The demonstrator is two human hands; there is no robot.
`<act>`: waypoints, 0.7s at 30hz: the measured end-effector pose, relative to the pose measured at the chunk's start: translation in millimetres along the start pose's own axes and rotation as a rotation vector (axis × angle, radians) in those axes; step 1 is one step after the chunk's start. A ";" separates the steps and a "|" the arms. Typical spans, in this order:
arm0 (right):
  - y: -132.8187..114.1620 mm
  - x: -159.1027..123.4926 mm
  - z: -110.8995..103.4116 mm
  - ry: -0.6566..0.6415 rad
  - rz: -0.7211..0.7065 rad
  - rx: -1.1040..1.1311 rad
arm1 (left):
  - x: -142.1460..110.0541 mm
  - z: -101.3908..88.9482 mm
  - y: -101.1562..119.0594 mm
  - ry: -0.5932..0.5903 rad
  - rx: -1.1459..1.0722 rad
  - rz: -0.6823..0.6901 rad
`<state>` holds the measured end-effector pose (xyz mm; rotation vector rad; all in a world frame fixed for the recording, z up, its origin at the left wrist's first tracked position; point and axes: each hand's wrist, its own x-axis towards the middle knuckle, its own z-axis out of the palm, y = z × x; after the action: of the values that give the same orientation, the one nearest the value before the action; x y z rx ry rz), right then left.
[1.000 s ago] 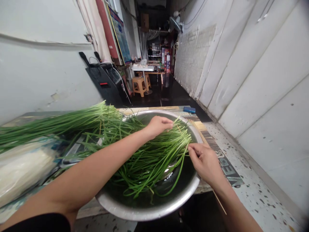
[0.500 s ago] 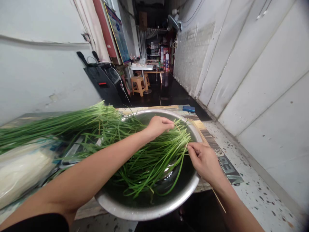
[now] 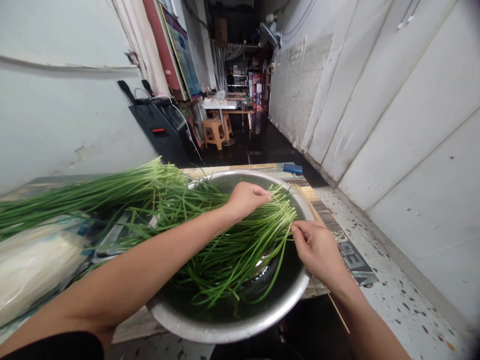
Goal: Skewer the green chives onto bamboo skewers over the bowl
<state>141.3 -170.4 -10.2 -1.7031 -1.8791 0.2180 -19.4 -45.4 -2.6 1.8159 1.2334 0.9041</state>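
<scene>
A heap of green chives (image 3: 232, 260) lies in a wide metal basin (image 3: 221, 332), with the pale stem ends bunched at the right. Above those ends my left hand (image 3: 249, 196) is closed in a pinch at the far end of a thin bamboo skewer. At the basin's right rim, my right hand (image 3: 315, 245) pinches the same bamboo skewer (image 3: 339, 313), whose lower end sticks out under the wrist. The stem ends lie along the skewer between both hands; the exact grip of the fingertips is partly hidden.
More chives (image 3: 93, 192) lie in a bundle on the table at left, beside a plastic bag of white stuff (image 3: 37, 265). A small blue box (image 3: 293, 169) and several loose skewers (image 3: 311, 202) are past the right rim. A white wall (image 3: 405, 125) runs along the right.
Both hands stay almost where they were, still pinching at the stem ends. The view has shifted very slightly.
</scene>
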 end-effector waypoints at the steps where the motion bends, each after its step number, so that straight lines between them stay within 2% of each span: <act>1: -0.5 -0.3 -0.2 0.004 0.001 0.002 | -2.3 0.5 2.5 -0.030 0.006 -0.002; 3: -1.1 -1.0 -0.5 0.011 0.000 0.007 | -6.9 -0.2 9.1 -0.144 0.023 0.005; 6: -1.0 -1.5 -0.4 0.028 0.002 0.018 | -8.5 -7.8 18.8 -0.378 0.082 0.061; 7: -0.8 -1.4 -0.2 0.029 0.001 0.023 | -6.7 -11.8 20.5 -0.414 0.111 0.084; 8: -0.5 -1.4 0.0 0.029 -0.001 0.028 | -3.9 -16.1 20.9 -0.401 0.150 0.102; 11: 0.6 -1.6 0.5 0.020 -0.018 0.034 | 7.7 -26.5 13.7 -0.181 0.351 0.143; 13: 1.6 -1.8 0.5 0.023 -0.028 0.032 | 14.7 -28.8 3.4 -0.108 0.494 0.169; 17: 3.4 -1.0 0.2 0.027 -0.045 0.008 | 21.0 -21.8 -17.7 -0.183 0.654 0.184; 21: 3.9 -0.2 0.2 0.024 -0.052 0.003 | 18.2 -11.7 -23.1 -0.203 0.746 0.216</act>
<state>144.5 -169.8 -12.4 -1.6449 -1.9021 0.1789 -34.0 -19.9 -14.7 2.5879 1.3626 0.3534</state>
